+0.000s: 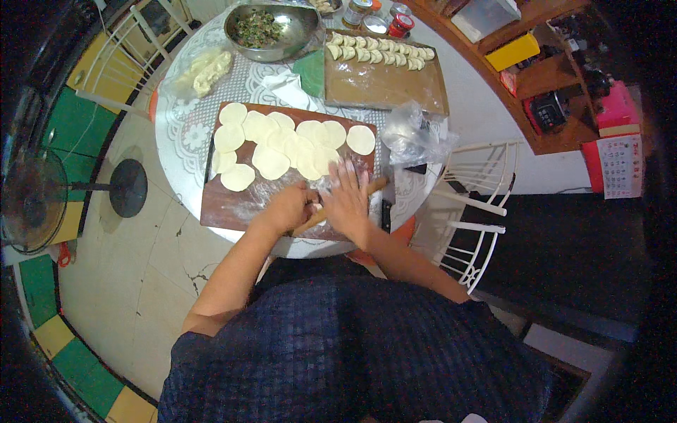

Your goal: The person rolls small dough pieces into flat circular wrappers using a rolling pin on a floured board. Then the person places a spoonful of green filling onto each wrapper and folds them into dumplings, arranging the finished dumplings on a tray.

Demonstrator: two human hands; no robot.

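Note:
A wooden rolling pin (377, 185) lies aslant over the near right part of a floured wooden board (227, 203). My right hand (346, 195) rests flat on it, fingers extended. Beside its near end, my left hand (293, 207) has curled fingers at the edge of a small piece of dough (320, 222), mostly hidden by the pin and hands. Several thin round dough wrappers (271, 161) overlap across the board's far half, and one wrapper (360, 139) lies apart at the right.
Behind the board stand a steel bowl (299, 31) of chopped filling, bagged dough (211, 74) and a tray (381, 87) with rows of dumplings. A crumpled plastic bag (412, 135) lies right of the board, near a knife's dark handle (386, 214). White metal chairs (476, 203) flank the table.

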